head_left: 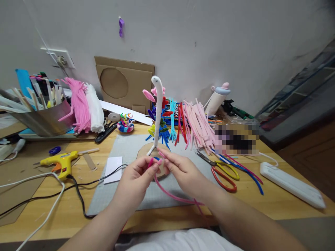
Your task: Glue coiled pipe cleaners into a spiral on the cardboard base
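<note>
Both hands meet low over the grey mat (117, 188), with pink pipe cleaners (172, 197) between them. My left hand (140, 174) pinches a bright pink piece between thumb and fingers. Close beside it, my right hand (180, 167) has its fingertips closed on a pink strand that trails down to the right. Just behind my fingers a white fuzzy stem (158, 115) with a bent top stands upright on a round cardboard base (142, 150). Pink, red, purple, green and yellow fuzzy petals show around the stem; whether they are attached I cannot tell.
A yellow glue gun (64, 162) with cords lies left. Scissors (222, 170), loose pipe cleaners (248, 169) and a white power strip (291, 184) lie right. Pink bundles (197, 122), a cardboard panel (125, 80), a metal holder (49, 120) and a white bottle (218, 99) stand behind.
</note>
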{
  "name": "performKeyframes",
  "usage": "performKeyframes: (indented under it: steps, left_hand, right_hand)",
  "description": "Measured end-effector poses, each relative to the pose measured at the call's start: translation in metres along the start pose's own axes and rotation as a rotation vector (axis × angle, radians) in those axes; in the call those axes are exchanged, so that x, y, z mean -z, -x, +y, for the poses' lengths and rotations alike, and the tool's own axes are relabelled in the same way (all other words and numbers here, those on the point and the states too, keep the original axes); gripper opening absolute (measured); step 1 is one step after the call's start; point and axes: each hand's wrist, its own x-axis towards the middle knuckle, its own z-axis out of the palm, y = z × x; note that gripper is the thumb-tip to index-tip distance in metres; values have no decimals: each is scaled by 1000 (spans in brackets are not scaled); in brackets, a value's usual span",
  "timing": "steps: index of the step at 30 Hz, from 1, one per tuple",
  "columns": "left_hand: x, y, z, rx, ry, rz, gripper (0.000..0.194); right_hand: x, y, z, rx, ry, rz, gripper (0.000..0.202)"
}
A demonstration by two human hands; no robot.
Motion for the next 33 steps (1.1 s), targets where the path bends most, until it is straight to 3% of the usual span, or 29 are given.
performKeyframes:
  steps: [2, 6, 14, 22, 25, 30, 33]
  left_hand:
    - [-2, 0, 1, 33, 10, -31, 31]
    - [0, -1, 2, 101, -5, 17, 35]
    - [-2, 2, 7, 14, -27, 68, 28]
    - [-3, 7, 2, -119, -220, 78, 13]
    - [2, 9, -9, -314, -489, 94, 8]
    - [12, 10, -28, -936, -1067, 26, 24]
    - [14, 12, -32, -1040, -1243, 39, 32]
  right_hand:
    - [-2, 3, -4, 8, 46, -7, 30]
    - [-6, 6, -7, 15, -32, 17, 13]
    - [-11, 3, -10, -20, -292, 54, 6]
    - [-15, 2, -17, -158, -485, 70, 24]
    - [-17, 1, -17, -271, -581, 74, 24]
    - [-18, 0, -13, -474, -788, 53, 22]
    - [-15, 2, -10, -472, -880, 13, 25]
